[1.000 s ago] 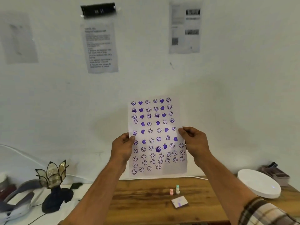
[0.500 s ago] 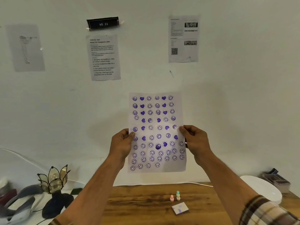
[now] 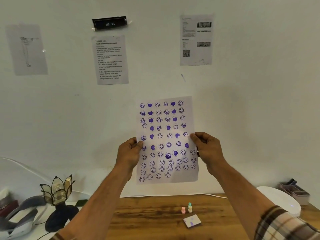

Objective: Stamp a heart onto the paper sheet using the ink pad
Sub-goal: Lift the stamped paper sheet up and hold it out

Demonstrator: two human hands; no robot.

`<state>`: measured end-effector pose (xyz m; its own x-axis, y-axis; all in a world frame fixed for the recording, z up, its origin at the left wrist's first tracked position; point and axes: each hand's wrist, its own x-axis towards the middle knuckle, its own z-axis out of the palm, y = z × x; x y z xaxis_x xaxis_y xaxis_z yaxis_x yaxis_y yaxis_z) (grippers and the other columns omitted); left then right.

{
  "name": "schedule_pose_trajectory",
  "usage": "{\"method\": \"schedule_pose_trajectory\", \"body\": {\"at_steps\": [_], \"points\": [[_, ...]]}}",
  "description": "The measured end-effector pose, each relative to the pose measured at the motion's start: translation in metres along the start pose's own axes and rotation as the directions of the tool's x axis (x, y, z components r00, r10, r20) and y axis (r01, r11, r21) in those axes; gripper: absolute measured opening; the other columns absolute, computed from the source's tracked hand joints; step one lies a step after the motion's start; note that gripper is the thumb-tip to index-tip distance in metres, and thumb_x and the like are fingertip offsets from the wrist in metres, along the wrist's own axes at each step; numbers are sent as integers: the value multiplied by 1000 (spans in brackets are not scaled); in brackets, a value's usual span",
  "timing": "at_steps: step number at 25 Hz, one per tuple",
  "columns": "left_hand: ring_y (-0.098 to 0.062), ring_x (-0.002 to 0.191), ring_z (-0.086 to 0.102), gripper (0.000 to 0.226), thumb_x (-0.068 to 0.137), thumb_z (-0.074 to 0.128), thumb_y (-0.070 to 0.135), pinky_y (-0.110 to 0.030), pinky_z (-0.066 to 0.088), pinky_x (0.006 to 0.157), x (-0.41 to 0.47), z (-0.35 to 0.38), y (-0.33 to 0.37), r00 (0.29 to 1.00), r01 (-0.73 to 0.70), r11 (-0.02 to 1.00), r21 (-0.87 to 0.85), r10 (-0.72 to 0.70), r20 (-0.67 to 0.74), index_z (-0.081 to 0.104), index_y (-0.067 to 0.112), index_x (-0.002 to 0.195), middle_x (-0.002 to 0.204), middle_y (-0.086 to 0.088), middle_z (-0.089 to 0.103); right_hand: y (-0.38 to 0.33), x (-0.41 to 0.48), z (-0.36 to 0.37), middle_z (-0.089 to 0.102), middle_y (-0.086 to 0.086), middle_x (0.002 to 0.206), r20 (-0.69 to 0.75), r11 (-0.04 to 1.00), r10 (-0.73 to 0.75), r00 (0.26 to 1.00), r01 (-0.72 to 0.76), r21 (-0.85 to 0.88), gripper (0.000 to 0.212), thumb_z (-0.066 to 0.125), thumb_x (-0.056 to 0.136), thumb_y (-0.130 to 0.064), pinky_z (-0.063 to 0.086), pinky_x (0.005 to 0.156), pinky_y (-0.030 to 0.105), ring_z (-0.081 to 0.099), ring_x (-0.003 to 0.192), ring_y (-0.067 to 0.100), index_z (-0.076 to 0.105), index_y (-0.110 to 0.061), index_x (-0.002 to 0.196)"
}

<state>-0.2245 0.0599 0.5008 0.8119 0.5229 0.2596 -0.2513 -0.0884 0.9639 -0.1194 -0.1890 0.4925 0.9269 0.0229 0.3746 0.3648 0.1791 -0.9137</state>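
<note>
The paper sheet (image 3: 166, 141) is held upright in front of the white wall, covered with rows of purple smiley and heart stamps. My left hand (image 3: 129, 154) pinches its left edge and my right hand (image 3: 207, 148) pinches its right edge. Down on the wooden table (image 3: 147, 215) lies the small square ink pad (image 3: 191, 220) with purple stains. Just behind it stand little stamps: a pink one (image 3: 183, 210), and a green one (image 3: 189, 204) with a cream one (image 3: 190, 209) in front of it.
A flower-shaped glass lamp (image 3: 57, 189) on a dark base stands at the left, next to a grey headset (image 3: 24, 213). A white round disc (image 3: 282, 200) and a small grey tray (image 3: 294, 189) sit at the right. Printed sheets hang on the wall (image 3: 110, 59).
The view has tilted slightly upward and the sheet sits a little higher against the wall. Both hands keep the same hold on its edges.
</note>
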Motion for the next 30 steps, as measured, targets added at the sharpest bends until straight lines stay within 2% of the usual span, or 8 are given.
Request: {"method": "schedule_pose_trajectory", "body": {"at_steps": [3, 7, 12, 17, 22, 26, 30], "points": [[-27, 107, 75, 19, 103, 62, 17, -44, 59, 89, -1, 0, 0, 1000, -6, 1000, 3, 5, 5, 75, 17, 117, 113, -3, 80, 0, 1, 0, 84, -7, 92, 3, 1000, 0, 1000, 0, 2, 9, 75, 98, -26, 64, 64, 35, 80, 77, 12, 79, -21, 104], [-28, 108, 75, 16, 102, 62, 16, -49, 59, 94, -1, 0, 0, 1000, -15, 1000, 13, 15, 6, 75, 20, 111, 114, -5, 80, 1, 1, 0, 84, -7, 93, 7, 1000, -1, 1000, 1, -6, 9, 75, 98, -27, 65, 65, 37, 80, 77, 13, 79, -21, 104], [-25, 106, 74, 18, 103, 62, 18, -37, 57, 81, 1, -1, 0, 1000, -22, 1000, 14, 22, 9, 74, 20, 115, 113, -3, 80, 1, 2, 1, 84, -5, 92, 7, 1000, -1, 1000, 1, -3, 8, 75, 99, -26, 64, 66, 37, 79, 71, 9, 79, -20, 103], [-27, 106, 75, 16, 102, 62, 16, -50, 59, 98, 3, -1, -2, 1000, -12, 1000, 7, 12, -3, 76, 23, 107, 111, -3, 81, 2, 2, 2, 84, -3, 94, 6, 1000, 16, 1000, -16, -1, 10, 75, 98, -26, 66, 70, 42, 80, 77, 16, 78, -19, 105], [-28, 112, 73, 26, 102, 64, 16, -53, 55, 105, 5, -1, -10, 1000, 27, 1000, -12, -28, -5, 71, 13, 127, 120, -6, 78, 9, 1, 1, 84, -4, 93, 7, 1000, 25, 1000, -25, -10, 9, 75, 98, -26, 66, 69, 42, 81, 78, 17, 78, -20, 104], [-27, 112, 74, 18, 102, 63, 16, -53, 56, 104, 6, -2, -19, 999, 36, 999, -11, -36, 4, 74, 18, 115, 117, -5, 79, 18, 1, 2, 84, -5, 92, 8, 999, 39, 999, -38, -18, 9, 75, 98, -26, 66, 68, 42, 81, 79, 18, 77, -20, 104], [-27, 110, 74, 18, 102, 63, 16, -53, 56, 104, 9, -3, -31, 998, 60, 998, -3, -60, -3, 74, 16, 116, 115, -5, 80, 29, 1, 4, 84, -6, 92, 11, 998, 55, 998, -55, -25, 8, 74, 99, -27, 67, 67, 41, 81, 78, 16, 77, -21, 104]]}}
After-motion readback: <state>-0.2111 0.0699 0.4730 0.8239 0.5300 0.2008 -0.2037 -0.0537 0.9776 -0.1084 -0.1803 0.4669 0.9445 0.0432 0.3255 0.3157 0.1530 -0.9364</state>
